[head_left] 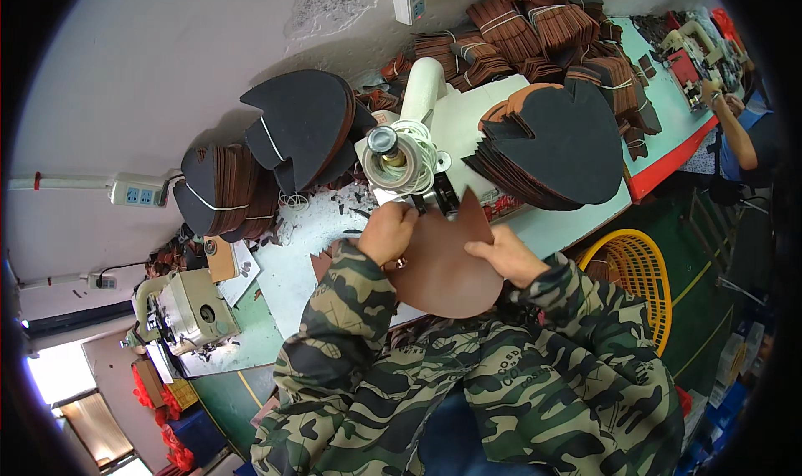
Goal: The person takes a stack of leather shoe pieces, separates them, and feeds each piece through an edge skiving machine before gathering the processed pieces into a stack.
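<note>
Step in hand: feeding a brown leather piece (443, 263) to the white sewing machine (418, 134); as I judge it, the work is mid-pass, with the piece's upper edge at the machine's head.
Left hand (386, 234): fingers closed on the piece's upper left edge, right at the dark working part below the machine's round metal wheel (386, 142).
Right hand (505, 255): lies on the piece's right edge, fingers curled over it, pressing and steering; whether they pinch the edge from below cannot be told.
Leather piece: rounded, flat on the table (292, 259) in front of the person, its top corner rising beside the machine, its lower curve over the table's near edge by the camouflage sleeves (535, 309).
Around it: a stack of dark cut pieces (560, 142) to the right of the machine, banded stacks (234, 192) to the left, a yellow basket (639, 271) on the floor at right.
Next move calls for: both hands turning the piece together, so the curved edge keeps meeting the working point evenly; the left fingers must stay clear of it.
</note>
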The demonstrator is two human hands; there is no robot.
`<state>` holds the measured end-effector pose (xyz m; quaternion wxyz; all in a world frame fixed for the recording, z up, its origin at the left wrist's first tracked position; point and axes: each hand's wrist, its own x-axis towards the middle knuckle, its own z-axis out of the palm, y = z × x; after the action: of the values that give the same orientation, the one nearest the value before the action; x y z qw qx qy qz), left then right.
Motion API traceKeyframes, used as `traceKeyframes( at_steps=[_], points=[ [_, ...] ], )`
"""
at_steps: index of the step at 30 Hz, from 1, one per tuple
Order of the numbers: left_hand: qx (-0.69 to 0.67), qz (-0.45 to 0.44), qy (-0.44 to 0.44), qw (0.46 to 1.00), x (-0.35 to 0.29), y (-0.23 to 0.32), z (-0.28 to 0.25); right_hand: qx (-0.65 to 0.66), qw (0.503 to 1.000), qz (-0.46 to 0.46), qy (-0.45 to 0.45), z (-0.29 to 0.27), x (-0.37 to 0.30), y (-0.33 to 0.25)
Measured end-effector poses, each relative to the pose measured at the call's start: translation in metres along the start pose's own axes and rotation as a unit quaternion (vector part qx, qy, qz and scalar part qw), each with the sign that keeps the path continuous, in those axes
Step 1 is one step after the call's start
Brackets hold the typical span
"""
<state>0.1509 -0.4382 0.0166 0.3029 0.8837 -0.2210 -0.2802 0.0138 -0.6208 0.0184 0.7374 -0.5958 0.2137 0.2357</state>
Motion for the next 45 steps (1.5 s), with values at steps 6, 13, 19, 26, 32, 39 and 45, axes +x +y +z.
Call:
traceKeyframes(
  at_steps=[6, 13, 19, 26, 32, 39, 45],
  points=[
    [-0.283, -0.041, -0.148, 0.947, 0.013, -0.047, -0.019, 0.104, 0.954, 0.209, -0.185, -0.001, -0.043, -0.016],
    [0.320, 0.079, 0.079, 0.941, -0.039, -0.149, 0.015, -0.242, 0.750, -0.461, 0.408, -0.066, -0.101, -0.104],
    [0.349, -0.079, 0.037, 0.933, -0.071, -0.178, 0.023, -0.521, 0.714, -0.344, 0.316, -0.062, -0.067, -0.076],
    [0.187, 0.058, -0.189, 0.962, -0.078, -0.086, -0.010, -0.244, 0.956, -0.153, -0.054, -0.027, -0.050, -0.033],
    [-0.283, -0.055, -0.129, 0.949, -0.076, -0.002, -0.025, -0.100, 0.989, 0.025, -0.105, -0.030, -0.016, 0.004],
    [-0.052, -0.064, -0.015, 0.997, -0.033, -0.007, -0.002, -0.045, 0.996, -0.070, 0.010, -0.013, 0.005, 0.017],
    [0.022, -0.041, -0.053, 0.998, -0.002, 0.006, -0.010, 0.008, 1.000, -0.007, 0.010, -0.001, -0.013, 0.001]
  ],
)
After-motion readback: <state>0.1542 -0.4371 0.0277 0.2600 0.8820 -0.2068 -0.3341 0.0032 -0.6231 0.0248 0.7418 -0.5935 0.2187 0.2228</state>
